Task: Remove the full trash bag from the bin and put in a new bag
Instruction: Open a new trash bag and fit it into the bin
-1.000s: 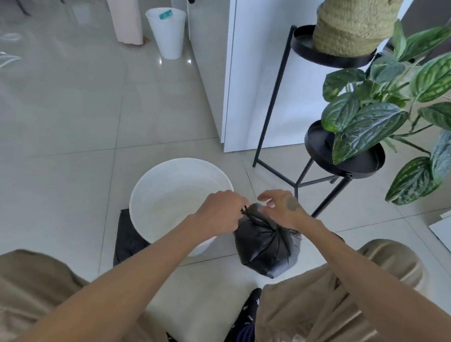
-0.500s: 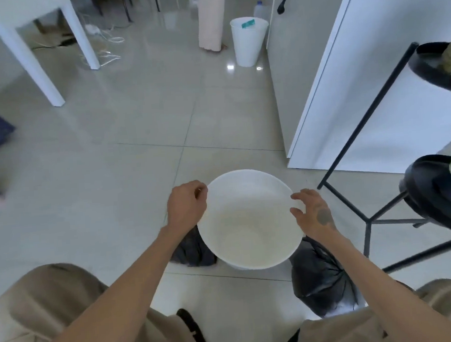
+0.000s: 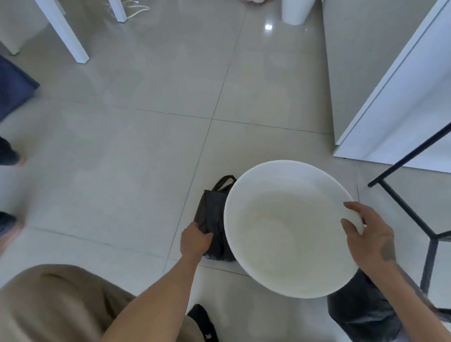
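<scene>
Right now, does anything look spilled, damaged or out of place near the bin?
Nothing stands out. The white bin is empty, the full trash bag sits beside it, and no rubbish has spilled.

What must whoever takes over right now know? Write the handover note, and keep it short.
Left hand: grips the folded black bag lying on the floor to the left of the bin.
Right hand: holds the bin by its right rim, thumb inside.
Full bag: on the floor under the right arm, partly hidden by the bin.
Done: the full bag is out; the bin looks empty and unlined.
Left to do: open the folded black bag and fit it into the bin.
</scene>
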